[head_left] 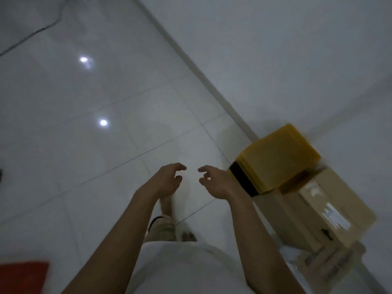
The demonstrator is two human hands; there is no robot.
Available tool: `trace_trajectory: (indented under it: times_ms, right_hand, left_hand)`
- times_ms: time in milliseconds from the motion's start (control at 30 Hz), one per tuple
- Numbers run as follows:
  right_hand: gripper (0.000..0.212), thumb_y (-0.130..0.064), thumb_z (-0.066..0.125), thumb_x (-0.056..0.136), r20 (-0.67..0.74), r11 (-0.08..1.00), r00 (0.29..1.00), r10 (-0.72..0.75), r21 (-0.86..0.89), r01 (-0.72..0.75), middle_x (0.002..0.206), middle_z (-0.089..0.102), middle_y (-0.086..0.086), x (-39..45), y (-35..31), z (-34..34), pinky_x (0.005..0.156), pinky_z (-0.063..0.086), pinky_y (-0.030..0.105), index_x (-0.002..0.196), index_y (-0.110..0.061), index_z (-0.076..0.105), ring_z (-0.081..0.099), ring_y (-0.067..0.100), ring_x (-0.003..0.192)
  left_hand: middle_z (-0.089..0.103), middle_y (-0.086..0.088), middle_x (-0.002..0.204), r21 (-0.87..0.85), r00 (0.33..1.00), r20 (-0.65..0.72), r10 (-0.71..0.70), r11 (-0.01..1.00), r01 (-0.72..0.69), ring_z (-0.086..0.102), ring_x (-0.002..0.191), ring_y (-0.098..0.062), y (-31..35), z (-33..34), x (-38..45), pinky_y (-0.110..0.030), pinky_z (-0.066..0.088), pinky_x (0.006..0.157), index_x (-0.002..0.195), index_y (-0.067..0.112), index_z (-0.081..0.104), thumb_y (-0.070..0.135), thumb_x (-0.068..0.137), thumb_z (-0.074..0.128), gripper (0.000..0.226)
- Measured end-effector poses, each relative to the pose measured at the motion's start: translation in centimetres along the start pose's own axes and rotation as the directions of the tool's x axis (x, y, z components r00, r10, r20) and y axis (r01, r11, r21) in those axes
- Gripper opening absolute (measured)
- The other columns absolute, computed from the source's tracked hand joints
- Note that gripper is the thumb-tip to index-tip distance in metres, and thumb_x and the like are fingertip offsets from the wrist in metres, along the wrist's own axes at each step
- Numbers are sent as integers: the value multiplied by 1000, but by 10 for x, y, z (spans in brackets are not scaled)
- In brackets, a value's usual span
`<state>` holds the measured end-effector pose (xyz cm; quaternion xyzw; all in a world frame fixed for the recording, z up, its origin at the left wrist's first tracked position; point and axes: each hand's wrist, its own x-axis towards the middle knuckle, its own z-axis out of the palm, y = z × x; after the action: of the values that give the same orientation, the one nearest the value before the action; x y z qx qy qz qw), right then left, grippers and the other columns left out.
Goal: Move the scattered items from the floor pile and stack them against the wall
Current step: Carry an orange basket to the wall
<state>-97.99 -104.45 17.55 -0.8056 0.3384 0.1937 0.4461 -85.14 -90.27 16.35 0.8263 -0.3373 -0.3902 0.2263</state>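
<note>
Two hands, left hand (167, 179) and right hand (216, 183), are hovering loosely spread, gripping nothing. The yellow envelope stack (275, 160) is lying at frame right against the wall (275, 60), nearer the right hand.

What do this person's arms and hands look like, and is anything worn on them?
Both forearms are bare from the bottom of the picture up to the wrists, with no sleeves showing. The left hand and right hand are bare too: no gloves, and no watch, ring or bracelet that I can make out in the dim, slightly blurred picture. A white top covers the torso below.
</note>
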Motion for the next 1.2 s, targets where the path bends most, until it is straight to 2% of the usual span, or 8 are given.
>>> trace_trajectory:
  times_ms: [200, 400, 533, 667, 833, 933, 1033, 1200]
  right_hand:
    - [42, -28, 53, 99, 200, 973, 967, -157, -135, 186, 136, 53, 8, -1, -62, 57, 85, 39, 21, 140, -23, 47, 55, 19, 111]
    - [43, -29, 54, 98, 395, 886, 874, -285, -240, 397, 135, 54, 5, -9, -150, 137, 85, 40, 22, 140, -25, 48, 55, 17, 110]
    - [43, -30, 54, 98, 502, 814, 811, -301, -308, 493, 137, 52, 5, -21, -203, 198, 86, 40, 24, 141, -26, 47, 55, 19, 115]
    - [43, -30, 55, 98, 607, 734, 730, -313, -334, 592, 139, 51, 5, -37, -253, 268, 90, 42, 26, 140, -27, 47, 53, 20, 119]
    - [44, -28, 54, 99, 694, 638, 640, -329, -336, 693, 142, 48, 4, -58, -298, 351, 86, 39, 24, 141, -26, 46, 53, 15, 110]
    - [44, -29, 54, 99, 727, 592, 612, -311, -355, 723, 144, 47, 6, -63, -312, 393, 98, 40, 28, 142, -25, 46, 49, 20, 126]
    - [43, -28, 53, 99, 762, 550, 581, -288, -365, 751, 145, 46, 7, -65, -326, 432, 104, 37, 32, 141, -23, 46, 45, 21, 131]
    - [43, -26, 54, 99, 833, 462, 510, -215, -374, 804, 141, 47, 8, -64, -341, 484, 92, 33, 23, 141, -21, 47, 47, 22, 126]
  left_hand:
    - [47, -5, 143, -216, 937, -230, -264, 952, 215, 51, 121, -20, -84, -18, -105, -28, 40, 99, 138, 20, 47, 16, 100, 46, 38]
    - [46, -1, 143, -457, 815, -343, -467, 841, 289, 51, 120, -19, -155, -21, -194, -29, 41, 97, 137, 25, 46, 19, 100, 47, 38]
    - [47, 0, 142, -571, 743, -348, -572, 758, 316, 52, 120, -19, -202, -21, -255, -34, 44, 100, 137, 27, 46, 22, 98, 50, 39]
    - [48, 0, 140, -675, 630, -374, -680, 666, 318, 54, 115, -18, -258, -22, -323, -33, 44, 98, 136, 26, 48, 22, 98, 52, 39]
    - [48, -3, 140, -779, 512, -364, -778, 556, 290, 54, 112, -17, -315, -17, -395, -27, 43, 91, 136, 21, 48, 19, 97, 53, 39]
    - [48, -3, 141, -821, 468, -351, -811, 507, 262, 52, 118, -17, -339, -12, -426, -27, 41, 93, 136, 21, 49, 18, 97, 54, 40]
    - [48, -2, 141, -856, 421, -327, -846, 454, 246, 49, 123, -19, -357, -6, -449, -27, 39, 97, 138, 20, 47, 18, 97, 53, 41]
    - [50, -1, 137, -911, 332, -283, -900, 360, 200, 51, 118, -21, -382, 5, -469, -26, 39, 92, 136, 18, 49, 16, 98, 52, 38]
